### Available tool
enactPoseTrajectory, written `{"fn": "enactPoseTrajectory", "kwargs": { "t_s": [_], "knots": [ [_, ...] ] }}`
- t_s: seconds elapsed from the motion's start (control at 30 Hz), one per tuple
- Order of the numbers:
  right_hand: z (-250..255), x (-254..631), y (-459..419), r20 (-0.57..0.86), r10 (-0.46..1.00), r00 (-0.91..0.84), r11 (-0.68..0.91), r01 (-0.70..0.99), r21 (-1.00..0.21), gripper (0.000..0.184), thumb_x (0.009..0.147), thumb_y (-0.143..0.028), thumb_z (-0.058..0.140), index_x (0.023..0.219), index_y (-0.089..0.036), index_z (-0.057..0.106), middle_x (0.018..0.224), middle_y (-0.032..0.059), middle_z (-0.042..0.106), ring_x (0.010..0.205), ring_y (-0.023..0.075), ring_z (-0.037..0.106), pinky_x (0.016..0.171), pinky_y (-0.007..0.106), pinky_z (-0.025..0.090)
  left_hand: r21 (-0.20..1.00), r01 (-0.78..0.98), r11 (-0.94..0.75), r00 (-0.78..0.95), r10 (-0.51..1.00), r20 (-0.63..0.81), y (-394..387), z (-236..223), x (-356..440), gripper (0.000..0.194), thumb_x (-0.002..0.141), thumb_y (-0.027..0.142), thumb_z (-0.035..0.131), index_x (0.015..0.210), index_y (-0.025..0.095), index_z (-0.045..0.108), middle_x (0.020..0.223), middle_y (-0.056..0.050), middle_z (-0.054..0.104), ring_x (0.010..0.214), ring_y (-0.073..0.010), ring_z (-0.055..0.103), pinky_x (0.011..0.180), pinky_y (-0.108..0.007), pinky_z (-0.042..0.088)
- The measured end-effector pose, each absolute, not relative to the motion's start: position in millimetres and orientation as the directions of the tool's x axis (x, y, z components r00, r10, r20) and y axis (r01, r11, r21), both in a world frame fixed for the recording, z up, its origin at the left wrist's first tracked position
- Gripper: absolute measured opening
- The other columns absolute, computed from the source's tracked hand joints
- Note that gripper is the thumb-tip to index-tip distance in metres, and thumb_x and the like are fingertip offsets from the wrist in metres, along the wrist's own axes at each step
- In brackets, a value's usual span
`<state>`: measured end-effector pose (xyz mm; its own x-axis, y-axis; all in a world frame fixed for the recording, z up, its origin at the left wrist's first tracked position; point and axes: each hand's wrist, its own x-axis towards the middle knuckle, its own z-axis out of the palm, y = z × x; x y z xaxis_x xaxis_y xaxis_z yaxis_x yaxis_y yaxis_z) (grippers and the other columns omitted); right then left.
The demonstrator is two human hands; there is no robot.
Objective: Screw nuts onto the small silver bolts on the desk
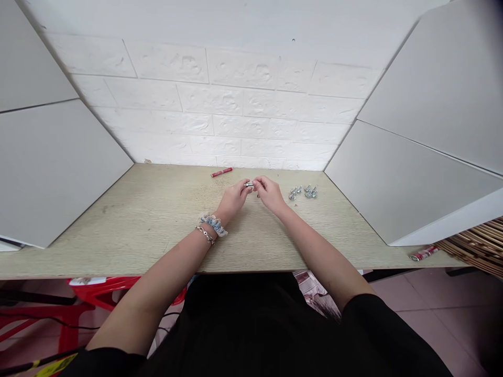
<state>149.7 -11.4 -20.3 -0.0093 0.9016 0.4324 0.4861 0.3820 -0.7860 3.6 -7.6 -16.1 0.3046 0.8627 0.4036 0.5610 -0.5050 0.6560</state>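
Above the tabletop, my left hand [234, 197] is closed, its thumb and fingertips pinching one end of a small silvery metal bolt [249, 184]. My right hand [269, 195] meets it from the other side, fingers pinched at the bolt's opposite end. The fingers partly cover this piece, so its full shape is hidden. To the right of my right hand lie two small clusters of similar metal bolts, a nearer cluster [293, 193] and a farther cluster [311, 192]. A blue-and-white scrunchie and a chain bracelet circle my left wrist.
A red tube [221, 172] rests near the white brick-pattern wall [228, 99]. Grey-white panels stand at left [58, 173] and right [416, 183] of the wooden tabletop [157, 209]. Another red tube [424, 253] lies at the right front edge. A red stool [98, 293] is below.
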Motion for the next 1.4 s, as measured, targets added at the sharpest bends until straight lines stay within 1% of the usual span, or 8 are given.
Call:
{"fn": "enactPoseTrajectory", "kwargs": {
  "t_s": [0.17,0.3,0.43,0.53,0.73,0.87,1.13,1.4],
  "knots": [
    [-17.6,149.6,-13.8,0.423,0.906,-0.013,0.379,0.473,-0.795,0.031,0.084,-0.047,0.04,0.074,-0.02,0.052,0.061,-0.0023,0.056,0.053,0.011,0.051,0.055,0.024,0.039,0.656,0.556,-0.51,0.306,0.86,0.409,-10.1,-14.8,5.1,0.027,0.087,0.027,0.048,0.111,0.02,0.056,0.092,-0.002,0.07,0.088,-0.0153,0.064,0.079,-0.025,0.046],
    [-17.7,150.9,-15.0,0.416,0.909,0.003,0.353,0.521,-0.777,0.047,0.085,-0.058,0.033,0.059,-0.02,0.045,0.049,-0.0018,0.05,0.05,0.0123,0.048,0.053,0.025,0.037,0.664,0.54,-0.517,0.317,0.856,0.409,-12.1,-14.7,6.7,0.028,0.087,0.027,0.048,0.112,0.019,0.056,0.089,-0.003,0.07,0.087,-0.0159,0.064,0.079,-0.026,0.046],
    [-21.0,151.9,-13.9,0.38,0.925,0.013,0.322,0.507,-0.799,0.057,0.085,-0.063,0.025,0.058,-0.019,0.049,0.048,-0.0001,0.049,0.05,0.0131,0.049,0.053,0.026,0.037,0.683,0.531,-0.502,0.289,0.865,0.411,-12.6,-14.6,6.9,0.027,0.087,0.027,0.048,0.112,0.019,0.056,0.095,-0.004,0.069,0.09,-0.0161,0.063,0.081,-0.026,0.046],
    [-21.8,152.1,-13.4,0.401,0.916,0.02,0.339,0.496,-0.8,0.051,0.086,-0.06,0.025,0.069,-0.019,0.052,0.054,-0.0007,0.051,0.051,0.0125,0.049,0.054,0.025,0.038,0.706,0.52,-0.481,0.267,0.877,0.4,-10.3,-15.5,6.1,0.027,0.087,0.027,0.048,0.112,0.02,0.056,0.093,-0.003,0.07,0.091,-0.0158,0.064,0.082,-0.026,0.046],
    [-16.7,149.8,-16.7,0.488,0.872,-0.043,0.441,0.503,-0.743,0.023,0.084,-0.038,0.04,0.096,-0.021,0.052,0.071,-0.0011,0.057,0.059,0.0117,0.051,0.058,0.025,0.04,0.742,0.478,-0.47,0.236,0.883,0.406,-5.6,-17.3,4.4,0.031,0.088,0.028,0.047,0.116,0.018,0.053,0.094,-0.003,0.07,0.093,-0.0153,0.064,0.083,-0.025,0.046],
    [-14.1,148.0,-18.0,0.514,0.855,-0.065,0.456,0.564,-0.688,0.02,0.077,-0.029,0.048,0.093,-0.02,0.055,0.079,0.0011,0.059,0.064,0.0124,0.054,0.062,0.026,0.042,0.741,0.497,-0.451,0.214,0.891,0.399,-5.9,-16.3,3.9,0.03,0.087,0.027,0.048,0.115,0.018,0.055,0.098,-0.004,0.069,0.094,-0.0163,0.063,0.084,-0.027,0.046],
    [-14.9,149.9,-15.1,0.492,0.868,-0.068,0.427,0.609,-0.668,0.028,0.077,-0.027,0.05,0.103,-0.021,0.055,0.094,0.0033,0.063,0.059,0.0113,0.055,0.065,0.028,0.044,0.768,0.469,-0.435,0.2,0.9,0.387,-4.8,-16.0,3.8,0.031,0.086,0.025,0.049,0.114,0.017,0.055,0.097,-0.006,0.069,0.095,-0.0179,0.063,0.086,-0.029,0.046],
    [-14.7,154.1,-13.5,0.469,0.877,-0.106,0.431,0.604,-0.67,0.022,0.083,-0.035,0.046,0.097,-0.02,0.056,0.095,0.0039,0.064,0.076,0.0138,0.058,0.071,0.026,0.042,0.817,0.377,-0.435,0.207,0.9,0.384,-1.1,-19.2,3.4,0.028,0.085,0.026,0.051,0.111,0.017,0.056,0.091,-0.005,0.07,0.09,-0.0183,0.065,0.083,-0.028,0.049]
  ]
}}
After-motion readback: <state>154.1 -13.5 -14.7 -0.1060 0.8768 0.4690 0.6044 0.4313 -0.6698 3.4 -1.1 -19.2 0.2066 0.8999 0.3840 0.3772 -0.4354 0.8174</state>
